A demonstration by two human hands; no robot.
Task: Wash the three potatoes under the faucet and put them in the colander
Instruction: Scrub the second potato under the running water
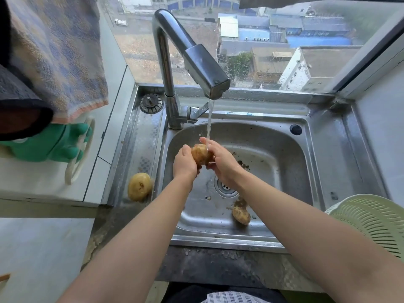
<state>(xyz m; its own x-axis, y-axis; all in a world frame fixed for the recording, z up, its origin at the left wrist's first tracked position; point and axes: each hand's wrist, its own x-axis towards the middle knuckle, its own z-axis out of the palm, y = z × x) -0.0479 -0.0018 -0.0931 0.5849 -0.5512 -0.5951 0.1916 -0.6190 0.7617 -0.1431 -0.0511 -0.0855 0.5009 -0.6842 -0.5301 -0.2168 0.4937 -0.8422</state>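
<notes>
Under the faucet point(192, 60), left hand point(184, 164) and right hand point(223, 162) hold a potato point(200, 155), fingers curled around it

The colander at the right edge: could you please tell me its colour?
Pale green colander, best in head view.

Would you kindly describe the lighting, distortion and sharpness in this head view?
Head view: soft daylight from the window; glare streaks the faucet; the wide lens bows the sink rim; the potato gripped by left hand and right hand is slightly soft.
</notes>
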